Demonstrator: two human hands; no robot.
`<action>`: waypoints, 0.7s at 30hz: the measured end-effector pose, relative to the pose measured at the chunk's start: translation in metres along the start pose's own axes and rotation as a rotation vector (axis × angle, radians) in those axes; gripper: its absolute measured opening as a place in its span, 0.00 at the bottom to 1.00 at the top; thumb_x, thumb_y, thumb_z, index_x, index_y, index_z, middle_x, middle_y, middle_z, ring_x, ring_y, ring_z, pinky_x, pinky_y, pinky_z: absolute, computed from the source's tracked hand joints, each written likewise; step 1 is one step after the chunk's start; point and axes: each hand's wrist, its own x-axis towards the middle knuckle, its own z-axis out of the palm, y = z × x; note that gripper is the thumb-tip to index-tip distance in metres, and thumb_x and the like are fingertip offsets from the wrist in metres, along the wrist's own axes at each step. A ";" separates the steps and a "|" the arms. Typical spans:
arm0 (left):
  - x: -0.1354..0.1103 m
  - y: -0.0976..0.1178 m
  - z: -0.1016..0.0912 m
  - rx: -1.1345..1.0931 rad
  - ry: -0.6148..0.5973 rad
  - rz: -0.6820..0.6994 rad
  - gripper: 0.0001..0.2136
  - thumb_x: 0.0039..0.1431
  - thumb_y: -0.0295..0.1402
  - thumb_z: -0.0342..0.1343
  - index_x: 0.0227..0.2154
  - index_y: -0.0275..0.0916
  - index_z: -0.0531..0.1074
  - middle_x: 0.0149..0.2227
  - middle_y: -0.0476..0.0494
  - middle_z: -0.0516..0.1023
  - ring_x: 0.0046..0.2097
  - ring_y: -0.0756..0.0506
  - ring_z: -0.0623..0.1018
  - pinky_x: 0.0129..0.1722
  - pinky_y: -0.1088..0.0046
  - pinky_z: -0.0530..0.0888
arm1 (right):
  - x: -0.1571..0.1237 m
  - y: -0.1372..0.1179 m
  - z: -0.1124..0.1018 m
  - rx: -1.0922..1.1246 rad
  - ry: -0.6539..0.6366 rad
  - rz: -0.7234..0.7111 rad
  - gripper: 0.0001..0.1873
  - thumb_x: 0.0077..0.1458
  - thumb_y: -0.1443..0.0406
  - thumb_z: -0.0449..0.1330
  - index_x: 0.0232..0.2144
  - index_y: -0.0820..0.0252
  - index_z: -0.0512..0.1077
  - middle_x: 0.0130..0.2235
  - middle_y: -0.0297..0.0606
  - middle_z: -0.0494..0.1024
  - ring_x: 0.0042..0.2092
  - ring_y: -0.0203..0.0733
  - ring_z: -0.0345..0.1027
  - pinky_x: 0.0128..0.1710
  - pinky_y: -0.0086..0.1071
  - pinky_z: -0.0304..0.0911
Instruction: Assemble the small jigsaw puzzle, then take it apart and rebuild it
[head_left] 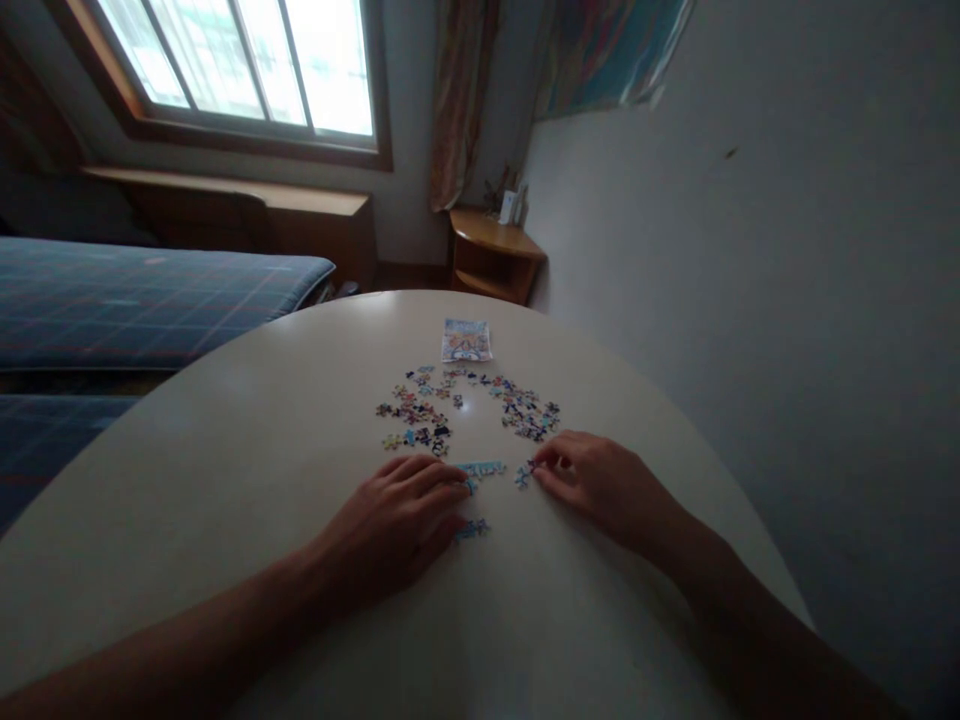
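Observation:
My left hand (405, 510) lies on the table with its fingers stretched out, the fingertips at a joined strip of light-blue puzzle pieces (484, 468) and covering part of it. Another light-blue cluster (474, 529) shows beside the left thumb. To the right, my right hand (592, 480) pinches a small puzzle piece (526, 472) between thumb and fingertips, close to the tabletop. Loose pieces form two groups beyond the hands, a left heap (416, 412) and a right heap (529, 410). A small printed picture sheet (466, 341) lies behind them.
The round white table (262, 440) fills the foreground. A bed with a blue plaid mattress (157, 300) stands to the left. Farther back are a wooden corner shelf (495, 235) and a window (247, 65). A pale wall (787, 300) runs along the right.

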 end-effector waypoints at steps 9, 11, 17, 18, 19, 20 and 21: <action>0.001 -0.002 0.001 0.028 0.000 -0.047 0.08 0.66 0.32 0.50 0.43 0.40 0.73 0.46 0.42 0.76 0.47 0.42 0.74 0.50 0.59 0.73 | -0.001 0.001 0.005 0.029 0.042 -0.030 0.09 0.58 0.63 0.59 0.40 0.56 0.76 0.43 0.41 0.77 0.45 0.46 0.71 0.46 0.40 0.65; 0.000 -0.003 0.003 0.030 0.008 -0.038 0.09 0.66 0.32 0.51 0.45 0.40 0.72 0.48 0.42 0.76 0.49 0.42 0.74 0.50 0.58 0.73 | -0.003 -0.001 0.005 0.053 0.025 -0.076 0.12 0.56 0.63 0.61 0.43 0.55 0.76 0.45 0.41 0.76 0.47 0.47 0.70 0.49 0.42 0.64; -0.001 -0.004 0.005 0.036 -0.002 0.004 0.12 0.65 0.32 0.51 0.50 0.41 0.71 0.52 0.41 0.75 0.53 0.41 0.72 0.53 0.57 0.72 | -0.002 -0.009 0.012 0.063 0.000 -0.070 0.07 0.55 0.61 0.63 0.37 0.57 0.77 0.43 0.42 0.76 0.46 0.48 0.69 0.48 0.44 0.64; -0.001 -0.004 0.005 0.036 0.000 0.005 0.12 0.65 0.32 0.51 0.50 0.41 0.71 0.52 0.42 0.75 0.53 0.41 0.72 0.53 0.57 0.71 | -0.001 -0.010 0.013 0.063 0.000 -0.061 0.07 0.55 0.61 0.63 0.34 0.58 0.76 0.41 0.42 0.76 0.45 0.48 0.69 0.47 0.44 0.64; -0.001 -0.004 0.005 0.037 0.002 0.004 0.12 0.65 0.32 0.51 0.50 0.41 0.71 0.53 0.42 0.75 0.53 0.41 0.72 0.53 0.57 0.71 | -0.001 -0.010 0.013 0.062 -0.003 -0.059 0.07 0.55 0.60 0.63 0.33 0.58 0.76 0.40 0.42 0.76 0.44 0.48 0.70 0.46 0.43 0.65; -0.001 -0.004 0.004 0.039 0.001 0.004 0.12 0.65 0.32 0.51 0.50 0.41 0.71 0.53 0.42 0.75 0.53 0.41 0.72 0.54 0.57 0.71 | 0.000 -0.010 0.012 0.064 -0.010 -0.061 0.07 0.55 0.60 0.64 0.32 0.58 0.75 0.39 0.41 0.76 0.44 0.48 0.70 0.46 0.43 0.65; -0.001 -0.004 0.004 0.042 -0.006 0.003 0.12 0.65 0.32 0.51 0.50 0.41 0.71 0.53 0.42 0.75 0.53 0.41 0.72 0.54 0.56 0.71 | -0.001 -0.009 0.011 0.066 -0.014 -0.063 0.08 0.55 0.59 0.64 0.32 0.58 0.75 0.39 0.41 0.76 0.44 0.48 0.70 0.46 0.43 0.64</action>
